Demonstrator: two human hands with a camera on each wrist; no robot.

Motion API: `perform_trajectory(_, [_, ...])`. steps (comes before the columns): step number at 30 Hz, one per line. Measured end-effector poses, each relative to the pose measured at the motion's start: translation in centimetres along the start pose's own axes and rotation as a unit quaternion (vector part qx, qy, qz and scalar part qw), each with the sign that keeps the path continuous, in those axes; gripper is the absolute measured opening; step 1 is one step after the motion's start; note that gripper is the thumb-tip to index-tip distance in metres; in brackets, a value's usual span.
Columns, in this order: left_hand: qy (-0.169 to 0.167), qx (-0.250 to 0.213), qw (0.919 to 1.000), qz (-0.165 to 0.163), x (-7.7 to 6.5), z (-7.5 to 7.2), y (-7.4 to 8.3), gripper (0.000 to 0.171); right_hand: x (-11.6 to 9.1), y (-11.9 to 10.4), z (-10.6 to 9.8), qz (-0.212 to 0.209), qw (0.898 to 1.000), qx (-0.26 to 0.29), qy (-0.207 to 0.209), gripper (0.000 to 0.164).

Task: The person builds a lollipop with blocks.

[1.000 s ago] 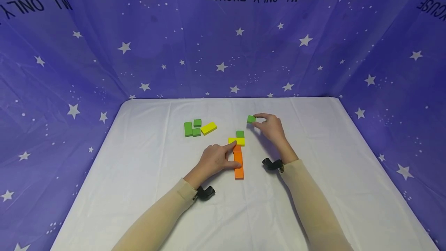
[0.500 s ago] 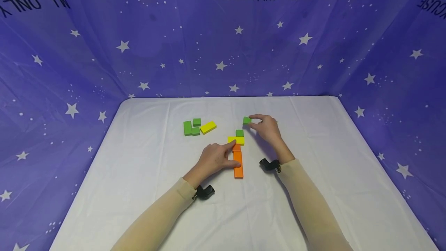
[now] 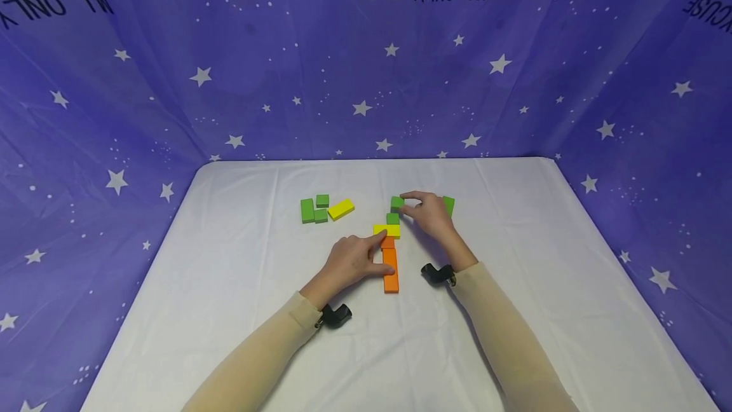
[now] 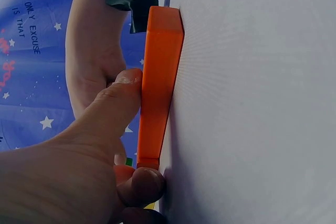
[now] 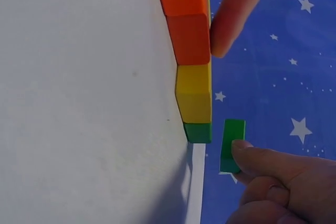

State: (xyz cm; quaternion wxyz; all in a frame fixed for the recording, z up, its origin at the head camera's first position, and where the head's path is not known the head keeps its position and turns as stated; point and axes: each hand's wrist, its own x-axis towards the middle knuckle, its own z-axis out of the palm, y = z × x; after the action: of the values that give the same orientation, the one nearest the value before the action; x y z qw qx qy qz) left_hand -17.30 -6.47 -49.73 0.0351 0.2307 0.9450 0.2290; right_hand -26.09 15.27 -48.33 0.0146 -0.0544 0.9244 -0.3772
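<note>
A row of blocks runs away from me in the head view: a long orange block (image 3: 391,281), a small orange block (image 3: 388,243), a yellow block (image 3: 394,231) set crosswise and a small green block (image 3: 393,218). My left hand (image 3: 351,260) rests on this row, its thumb on the long orange block and its index fingertip on the yellow one. Between thumb and index finger, my right hand (image 3: 433,215) pinches another small green block (image 3: 396,203), just beyond the row's far end. The right wrist view shows that pinched block (image 5: 231,135) raised above the table surface.
To the left lie a longer green block (image 3: 307,211), two small green blocks (image 3: 323,200) and a tilted yellow block (image 3: 341,209). Another green block (image 3: 449,206) is partly hidden behind my right hand. A white cloth (image 3: 229,259) covers the table; a purple star-print curtain (image 3: 297,68) surrounds it.
My right hand has moved left and slightly nearer with the small green block, to the row's far end. The green block behind that hand has come into view. My left hand stays put.
</note>
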Motion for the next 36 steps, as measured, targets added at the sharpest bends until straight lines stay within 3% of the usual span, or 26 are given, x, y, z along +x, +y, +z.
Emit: perform_trajectory(36, [0.003,-0.001,1.0,0.003,0.0,0.0,0.0,0.091,0.1,0.5,1.6,-0.016,1.0,-0.016,-0.006,0.033])
